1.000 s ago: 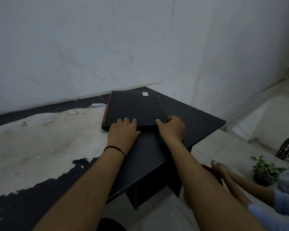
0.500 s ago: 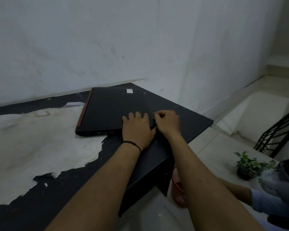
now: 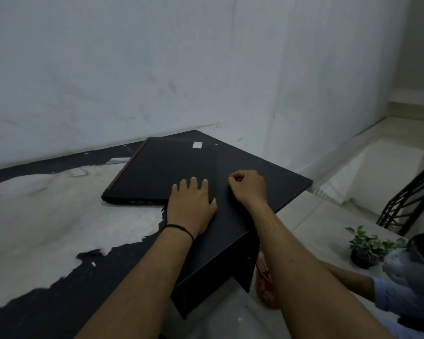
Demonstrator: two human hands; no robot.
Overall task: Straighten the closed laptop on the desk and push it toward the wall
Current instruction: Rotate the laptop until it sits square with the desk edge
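The closed black laptop with a red hinge strip and a small white sticker lies on the dark desk, its far corner close to the white wall. My left hand rests flat, fingers spread, on the laptop's near right corner. My right hand sits beside the laptop's right edge with fingers curled, knuckles on the desk top; whether it touches the laptop is unclear.
The desk's surface is peeling, with a large pale patch on the left. The desk's right edge drops to a tiled floor. A red basket, a small potted plant and another person's arm are low on the right.
The laptop has slid left and toward the wall. My left hand moved from its near edge onto the right corner; my right hand came off the front edge to the side.
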